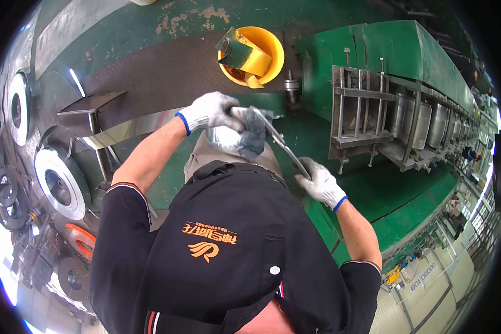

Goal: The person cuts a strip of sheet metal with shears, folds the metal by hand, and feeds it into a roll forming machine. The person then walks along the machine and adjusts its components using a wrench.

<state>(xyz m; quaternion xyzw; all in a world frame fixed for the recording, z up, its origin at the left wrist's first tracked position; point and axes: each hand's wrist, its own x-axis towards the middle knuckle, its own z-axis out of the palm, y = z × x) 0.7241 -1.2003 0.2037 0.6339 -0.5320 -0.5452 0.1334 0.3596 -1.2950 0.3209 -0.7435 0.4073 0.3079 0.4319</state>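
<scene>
White-gloved left hand (214,113) grips shiny silver sheet metal (234,141) at its edge; white-gloved right hand (321,182) clasps long grey metal shears (282,140). Green floor (128,42) stretches beyond. Round yellow buckets (276,49): one.

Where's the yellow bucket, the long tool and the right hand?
Yellow bucket (275,51): head view, inner wall.
Long tool (280,139): head view, near its middle.
Right hand (320,182): head view, its gloved middle.

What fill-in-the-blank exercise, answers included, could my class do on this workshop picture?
The left hand holds shiny sheet metal, while the long metal tool is in the ____ hand.
Both gloves have ____ edging at the wrists.
The round bucket is ____.
The logo on the black shirt is ____.

Missing words: right; blue; yellow; orange.
</scene>
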